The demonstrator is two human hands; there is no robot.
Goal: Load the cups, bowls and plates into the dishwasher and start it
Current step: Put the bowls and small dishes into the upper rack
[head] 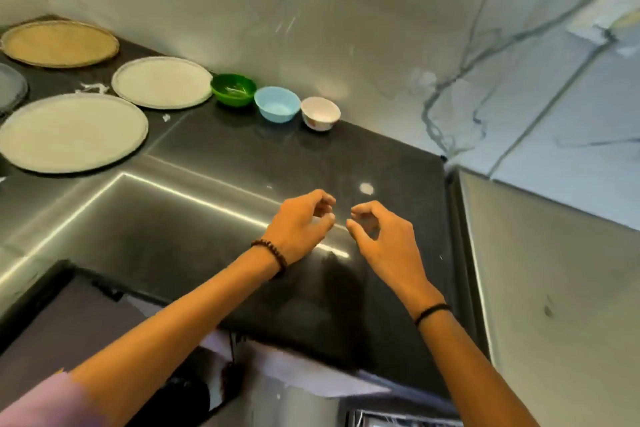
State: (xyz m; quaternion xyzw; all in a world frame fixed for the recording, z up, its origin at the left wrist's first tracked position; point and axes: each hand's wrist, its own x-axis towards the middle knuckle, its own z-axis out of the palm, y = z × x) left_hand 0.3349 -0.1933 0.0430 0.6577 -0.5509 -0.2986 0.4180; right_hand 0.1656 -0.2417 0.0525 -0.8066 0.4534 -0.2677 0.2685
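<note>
Three small bowls stand in a row by the wall on the dark countertop (214,211): a green bowl (233,89), a light blue bowl (277,108) and a white bowl (320,113). Left of them lie two pale round plates, one near (72,132) and one farther back (161,82), and a tan plate (59,43) in the corner. My left hand (301,225) and my right hand (379,236) hover side by side over the counter, well short of the bowls, fingers loosely curled, holding nothing. A strip of dishwasher rack (391,421) shows at the bottom edge.
A grey plate (10,87) peeks in at the far left edge. A marble wall (346,28) backs the counter. A steel appliance side (554,288) stands right of the counter. Small white scraps (91,88) lie between the plates.
</note>
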